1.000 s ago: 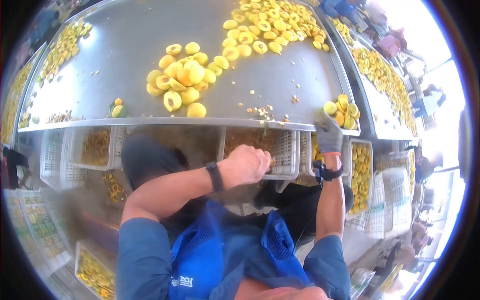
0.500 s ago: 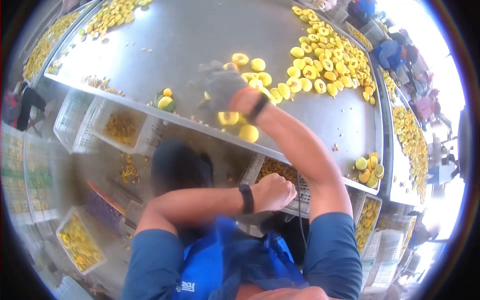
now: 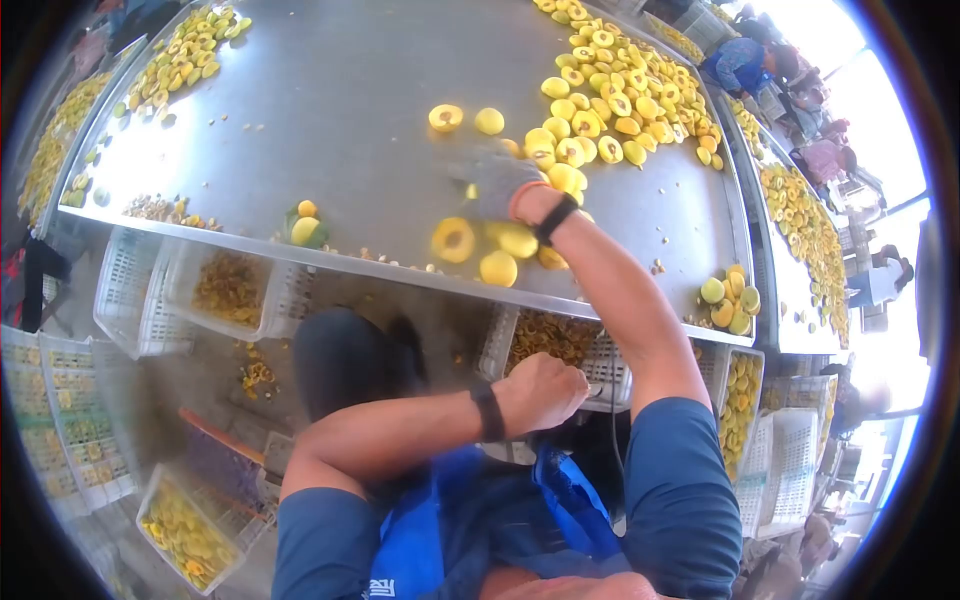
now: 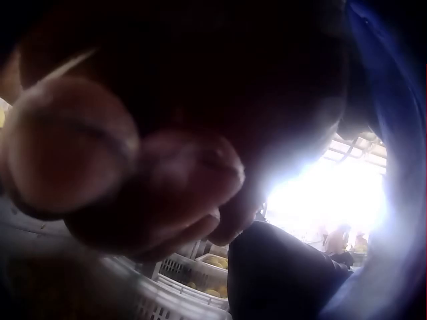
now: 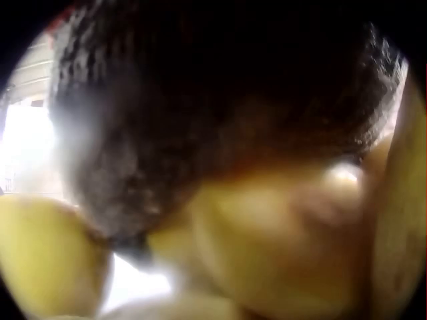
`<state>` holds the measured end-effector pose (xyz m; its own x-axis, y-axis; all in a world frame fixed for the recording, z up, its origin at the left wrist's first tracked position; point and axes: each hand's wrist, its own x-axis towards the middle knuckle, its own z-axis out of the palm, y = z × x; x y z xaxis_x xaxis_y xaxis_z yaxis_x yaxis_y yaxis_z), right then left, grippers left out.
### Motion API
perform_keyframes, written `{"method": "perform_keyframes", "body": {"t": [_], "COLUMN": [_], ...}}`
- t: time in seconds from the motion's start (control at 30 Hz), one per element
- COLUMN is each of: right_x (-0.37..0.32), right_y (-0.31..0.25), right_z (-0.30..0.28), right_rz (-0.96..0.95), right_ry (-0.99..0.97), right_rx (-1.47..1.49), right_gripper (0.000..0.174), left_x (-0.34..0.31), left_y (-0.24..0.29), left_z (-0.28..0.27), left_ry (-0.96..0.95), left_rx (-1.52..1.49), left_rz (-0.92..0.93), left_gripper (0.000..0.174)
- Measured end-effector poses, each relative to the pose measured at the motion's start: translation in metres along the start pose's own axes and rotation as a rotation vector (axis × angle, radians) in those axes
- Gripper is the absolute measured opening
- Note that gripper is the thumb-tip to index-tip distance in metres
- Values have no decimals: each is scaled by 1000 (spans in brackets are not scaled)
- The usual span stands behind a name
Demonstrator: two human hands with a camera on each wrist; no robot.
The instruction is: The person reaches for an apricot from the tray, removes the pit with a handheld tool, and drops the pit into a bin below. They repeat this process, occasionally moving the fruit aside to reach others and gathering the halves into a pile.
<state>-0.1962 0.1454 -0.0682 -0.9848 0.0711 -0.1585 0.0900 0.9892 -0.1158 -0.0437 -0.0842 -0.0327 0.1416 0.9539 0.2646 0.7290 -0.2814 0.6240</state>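
At the far left of the steel worktop [image 3: 350,120] lies a strip of yellow fruit pieces [image 3: 185,50]. Nearer, by the near edge, a lone yellow-green fruit [image 3: 303,230] sits on a green scrap. Below that edge stand white crates [image 3: 130,290], one holding brownish scraps. Right of the lone fruit, a halved fruit [image 3: 453,240] lies cut side up, with a round whole fruit [image 3: 498,268] just beside it. My gloved right hand [image 3: 495,180] is down on the small cluster just beyond them, touching yellow fruit. The wrist view is too close and blurred, so I cannot tell whether the fingers close round a piece. My bare left hand [image 3: 545,392] is near me, below the worktop, fingers curled at the rim of a scrap crate [image 3: 605,370]; I cannot tell whether it grips anything. To the far right spreads the big heap [image 3: 610,90], and a small pile [image 3: 730,300] sits at the near right corner.
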Motion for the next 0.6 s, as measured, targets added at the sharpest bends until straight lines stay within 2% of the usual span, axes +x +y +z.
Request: {"method": "perform_keyframes", "body": {"t": [0.13,0.2,0.3,0.37,0.5,0.6], "right_x": [-84,-112,-108,-70,36,93], "right_y": [13,9,30,20,22,24], "right_z": [-35,-60,-69,-86,-64,-43], "right_rz": [144,199,259,195,147,265], "right_ry": [-167,-322,-292,-234,-5,30], "right_rx": [-29,-130,-33,-53,-16,73], "right_gripper": [80,82,81,79,84,88], "left_x": [-6,-8,-8,-6,0,-1], "left_y": [5,6,9,8,0,-9], "left_z": [-1,0,2,4,1,9], "left_ry": [-70,-131,-108,-97,-108,100], "left_rx": [-4,61,34,0,63,130], "left_rz": [2,-1,-33,-37,-39,94], "left_gripper": [15,15,14,14,16,18]}}
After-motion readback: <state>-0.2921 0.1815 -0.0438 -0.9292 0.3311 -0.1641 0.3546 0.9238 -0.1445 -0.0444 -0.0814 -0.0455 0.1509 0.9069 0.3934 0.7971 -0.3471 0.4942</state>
